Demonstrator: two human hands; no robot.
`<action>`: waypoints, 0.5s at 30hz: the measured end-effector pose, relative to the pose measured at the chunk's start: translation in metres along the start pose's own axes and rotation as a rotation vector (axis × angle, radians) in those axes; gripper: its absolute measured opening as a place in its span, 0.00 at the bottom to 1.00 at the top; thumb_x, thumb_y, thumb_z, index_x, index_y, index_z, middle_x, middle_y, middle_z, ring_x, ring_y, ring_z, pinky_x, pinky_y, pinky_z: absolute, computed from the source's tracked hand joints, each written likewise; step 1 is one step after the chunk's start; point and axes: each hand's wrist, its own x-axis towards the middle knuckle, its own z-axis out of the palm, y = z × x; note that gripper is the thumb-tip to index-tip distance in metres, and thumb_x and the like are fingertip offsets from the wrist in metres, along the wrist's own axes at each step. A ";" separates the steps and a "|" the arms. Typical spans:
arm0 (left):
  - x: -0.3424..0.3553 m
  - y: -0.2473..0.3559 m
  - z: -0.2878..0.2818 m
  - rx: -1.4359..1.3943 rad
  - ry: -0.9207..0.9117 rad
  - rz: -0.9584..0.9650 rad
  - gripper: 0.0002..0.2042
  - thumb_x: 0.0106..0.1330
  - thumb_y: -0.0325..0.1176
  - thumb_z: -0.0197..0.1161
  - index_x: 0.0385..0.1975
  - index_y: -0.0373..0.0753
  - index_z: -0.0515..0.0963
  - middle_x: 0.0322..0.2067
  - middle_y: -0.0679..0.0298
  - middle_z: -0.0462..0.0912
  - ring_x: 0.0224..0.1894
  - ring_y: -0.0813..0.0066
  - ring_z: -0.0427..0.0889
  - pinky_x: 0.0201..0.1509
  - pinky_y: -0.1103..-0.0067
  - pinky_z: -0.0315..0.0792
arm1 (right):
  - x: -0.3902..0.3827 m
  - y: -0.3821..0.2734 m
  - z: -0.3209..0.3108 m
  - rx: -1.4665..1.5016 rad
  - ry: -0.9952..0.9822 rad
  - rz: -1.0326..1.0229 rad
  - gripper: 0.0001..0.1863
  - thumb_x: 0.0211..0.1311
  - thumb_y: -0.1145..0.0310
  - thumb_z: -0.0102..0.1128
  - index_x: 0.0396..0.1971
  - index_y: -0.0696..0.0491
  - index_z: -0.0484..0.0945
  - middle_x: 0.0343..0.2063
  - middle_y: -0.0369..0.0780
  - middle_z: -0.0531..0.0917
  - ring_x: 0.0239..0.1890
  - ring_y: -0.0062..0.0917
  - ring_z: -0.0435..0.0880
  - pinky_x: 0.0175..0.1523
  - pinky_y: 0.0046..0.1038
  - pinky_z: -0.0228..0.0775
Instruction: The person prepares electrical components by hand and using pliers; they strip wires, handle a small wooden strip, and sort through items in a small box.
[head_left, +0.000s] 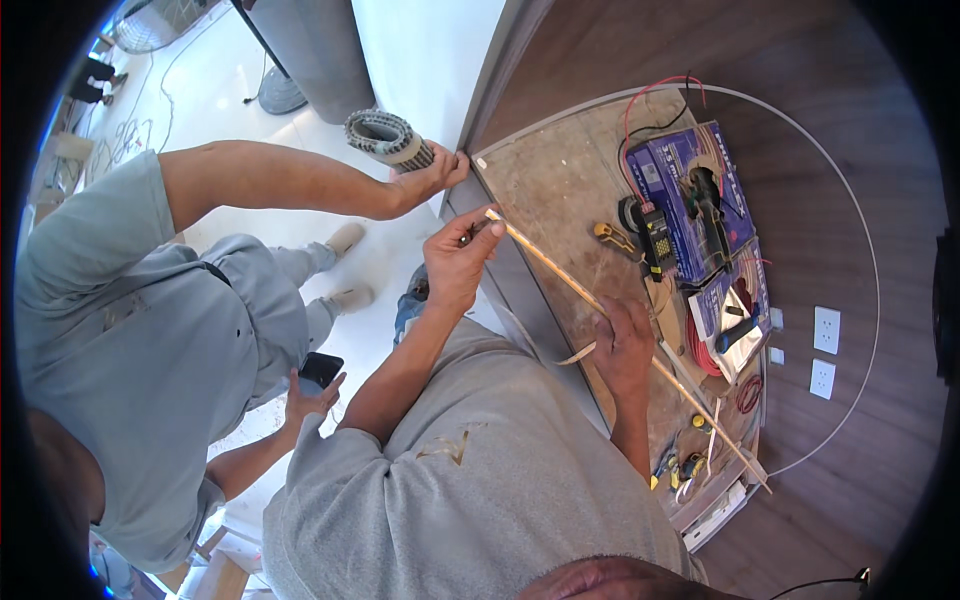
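Observation:
A long thin light-wood strip [560,268] runs diagonally from my left hand, past my right hand, to the lower right over the wooden board. My left hand [462,262] is closed at the strip's upper end, its fingers bent; a small dark thing by the fingertips is too small to name. My right hand [624,345] is wrapped round the strip near its middle. A narrow pale band [578,355] curls out beside that hand; whether it is part of the strip I cannot tell.
A co-worker at the left holds a rolled grey mat [385,138] and a phone [322,369]. On the wooden board [545,165] lie blue boxes [660,165], a black power tool [708,215], a yellow-black tool [614,238] and red cable [700,345]. White wall sockets [827,330] sit at right.

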 end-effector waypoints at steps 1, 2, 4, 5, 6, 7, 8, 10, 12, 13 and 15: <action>-0.002 0.002 -0.004 0.027 0.011 0.008 0.16 0.64 0.30 0.76 0.49 0.31 0.85 0.29 0.71 0.83 0.27 0.87 0.76 0.29 0.88 0.70 | -0.001 -0.002 0.002 0.005 -0.008 -0.010 0.20 0.52 0.82 0.64 0.48 0.54 0.82 0.40 0.43 0.81 0.44 0.41 0.81 0.47 0.39 0.76; -0.002 0.004 -0.005 0.052 0.019 0.020 0.16 0.63 0.29 0.76 0.49 0.32 0.85 0.28 0.71 0.83 0.27 0.88 0.76 0.30 0.88 0.70 | 0.000 -0.004 0.003 0.005 -0.008 -0.013 0.20 0.52 0.82 0.64 0.48 0.54 0.82 0.40 0.43 0.81 0.44 0.41 0.81 0.47 0.39 0.76; -0.001 0.007 -0.012 0.076 0.023 0.034 0.15 0.64 0.30 0.75 0.48 0.32 0.86 0.28 0.71 0.83 0.26 0.88 0.75 0.29 0.88 0.69 | 0.001 -0.010 0.006 0.035 -0.010 -0.004 0.21 0.52 0.83 0.64 0.48 0.54 0.82 0.41 0.44 0.81 0.45 0.42 0.81 0.48 0.40 0.76; 0.001 0.006 -0.008 0.095 0.005 0.043 0.14 0.65 0.31 0.75 0.48 0.33 0.86 0.27 0.72 0.83 0.26 0.88 0.74 0.29 0.88 0.68 | -0.001 -0.007 0.007 0.026 0.004 0.005 0.21 0.52 0.83 0.64 0.48 0.54 0.82 0.41 0.44 0.81 0.45 0.42 0.81 0.48 0.40 0.76; 0.002 0.005 -0.008 0.093 -0.020 0.040 0.14 0.65 0.31 0.75 0.48 0.33 0.86 0.27 0.72 0.83 0.26 0.88 0.74 0.29 0.88 0.68 | -0.004 -0.001 0.010 0.067 0.006 0.032 0.20 0.52 0.81 0.64 0.47 0.53 0.82 0.41 0.44 0.81 0.46 0.41 0.81 0.49 0.39 0.76; 0.002 0.007 -0.014 0.140 -0.008 -0.004 0.14 0.66 0.32 0.74 0.48 0.33 0.86 0.28 0.72 0.83 0.26 0.88 0.73 0.29 0.88 0.67 | -0.007 0.003 0.009 0.107 0.015 0.063 0.19 0.52 0.79 0.65 0.46 0.53 0.82 0.42 0.44 0.81 0.48 0.40 0.81 0.50 0.39 0.77; 0.007 0.003 -0.007 0.184 -0.050 -0.060 0.13 0.66 0.33 0.73 0.48 0.34 0.86 0.29 0.72 0.83 0.26 0.89 0.72 0.28 0.88 0.65 | -0.008 0.003 0.006 0.052 -0.015 0.060 0.18 0.52 0.76 0.66 0.46 0.52 0.83 0.43 0.44 0.82 0.49 0.39 0.81 0.51 0.39 0.77; 0.012 -0.010 -0.003 0.110 -0.049 -0.137 0.13 0.68 0.32 0.70 0.48 0.35 0.85 0.27 0.74 0.80 0.25 0.89 0.69 0.26 0.87 0.61 | -0.008 0.015 0.004 -0.080 -0.116 0.004 0.17 0.53 0.69 0.67 0.44 0.50 0.84 0.45 0.44 0.81 0.53 0.39 0.79 0.53 0.39 0.78; 0.021 -0.019 -0.005 0.143 -0.080 -0.134 0.12 0.69 0.28 0.64 0.51 0.36 0.83 0.27 0.75 0.76 0.25 0.89 0.66 0.27 0.86 0.60 | -0.017 0.037 0.018 -0.195 -0.147 -0.056 0.16 0.54 0.65 0.68 0.45 0.49 0.84 0.48 0.43 0.81 0.55 0.40 0.78 0.57 0.40 0.75; 0.033 -0.028 -0.022 0.381 -0.151 0.028 0.13 0.70 0.28 0.63 0.51 0.33 0.82 0.33 0.70 0.80 0.29 0.88 0.69 0.28 0.86 0.63 | -0.016 0.040 0.026 -0.235 -0.108 -0.079 0.16 0.55 0.65 0.68 0.45 0.49 0.85 0.49 0.43 0.80 0.56 0.41 0.77 0.60 0.43 0.73; 0.043 -0.039 -0.041 0.456 -0.099 0.038 0.14 0.74 0.32 0.59 0.52 0.28 0.80 0.43 0.63 0.81 0.33 0.82 0.74 0.33 0.85 0.71 | -0.011 0.024 0.011 0.000 0.123 0.082 0.17 0.55 0.64 0.69 0.46 0.48 0.85 0.51 0.42 0.80 0.57 0.41 0.77 0.65 0.47 0.68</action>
